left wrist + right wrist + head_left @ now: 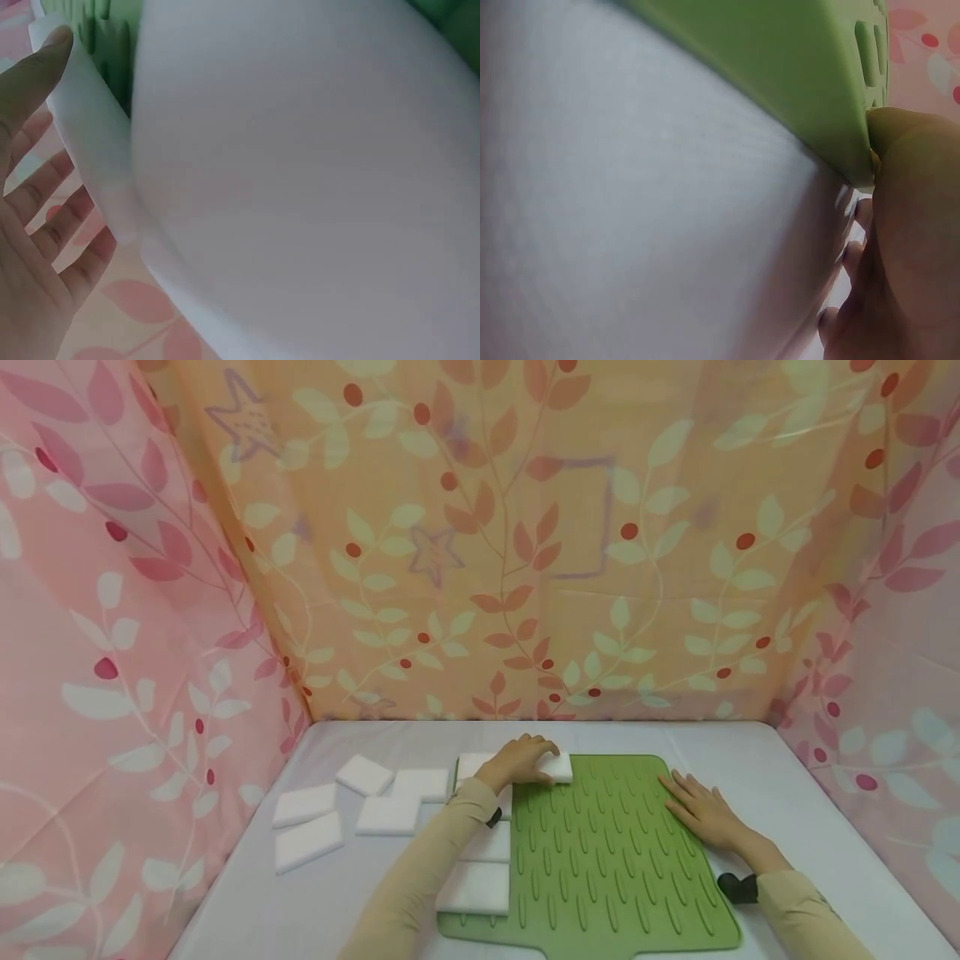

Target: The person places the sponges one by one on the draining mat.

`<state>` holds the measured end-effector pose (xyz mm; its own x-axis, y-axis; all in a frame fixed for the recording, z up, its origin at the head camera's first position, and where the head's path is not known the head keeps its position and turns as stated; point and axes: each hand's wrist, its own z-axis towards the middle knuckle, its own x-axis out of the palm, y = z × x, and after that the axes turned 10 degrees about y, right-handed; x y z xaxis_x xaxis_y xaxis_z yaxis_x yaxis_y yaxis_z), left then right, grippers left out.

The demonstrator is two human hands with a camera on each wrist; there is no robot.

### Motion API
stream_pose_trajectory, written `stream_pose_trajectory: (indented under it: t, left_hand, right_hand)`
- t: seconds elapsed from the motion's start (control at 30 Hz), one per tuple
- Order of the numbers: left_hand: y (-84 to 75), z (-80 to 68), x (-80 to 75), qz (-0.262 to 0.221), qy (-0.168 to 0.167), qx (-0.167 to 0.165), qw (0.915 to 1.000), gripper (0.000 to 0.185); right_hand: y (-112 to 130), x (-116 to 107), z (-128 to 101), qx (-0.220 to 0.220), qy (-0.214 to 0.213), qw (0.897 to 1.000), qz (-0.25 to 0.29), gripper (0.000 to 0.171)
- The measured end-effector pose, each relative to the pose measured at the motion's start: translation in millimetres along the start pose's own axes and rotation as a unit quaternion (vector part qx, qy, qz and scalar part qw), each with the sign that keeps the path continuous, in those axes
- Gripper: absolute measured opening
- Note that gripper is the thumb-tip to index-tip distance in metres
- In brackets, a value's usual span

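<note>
Left hand (517, 760) grips a white block (561, 766) at far edge of the green mat (615, 852), right hand (703, 814) fingers spread on its right edge; looks early: left-side column (474, 887) down, most of mat bare, at least five loose blocks (387, 816) left of it.

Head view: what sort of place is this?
Likely a screened-off tabletop work booth: patterned cloth hangs behind and on both sides, a white table stands inside, and white blocks and a green mat lie on it.
</note>
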<state>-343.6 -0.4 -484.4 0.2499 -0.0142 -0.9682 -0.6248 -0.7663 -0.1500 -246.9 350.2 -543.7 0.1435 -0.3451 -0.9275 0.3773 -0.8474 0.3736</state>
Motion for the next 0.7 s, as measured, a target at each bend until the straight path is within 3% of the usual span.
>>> stream_pose_trajectory:
  t: [0.3, 0.7]
  left_hand:
    - [-3.4, -0.3, 2.7, 0.020, 0.007, -0.015, 0.9997, 0.059]
    - [3.9, -16.4, -7.8, 0.012, -0.011, -0.008, 0.9998, 0.061]
  right_hand:
    - [2, -2, 1, 0.016, 0.018, 1.000, -0.003, 0.053]
    - [2, -3, 0, 0.014, 0.016, 1.000, -0.006, 0.053]
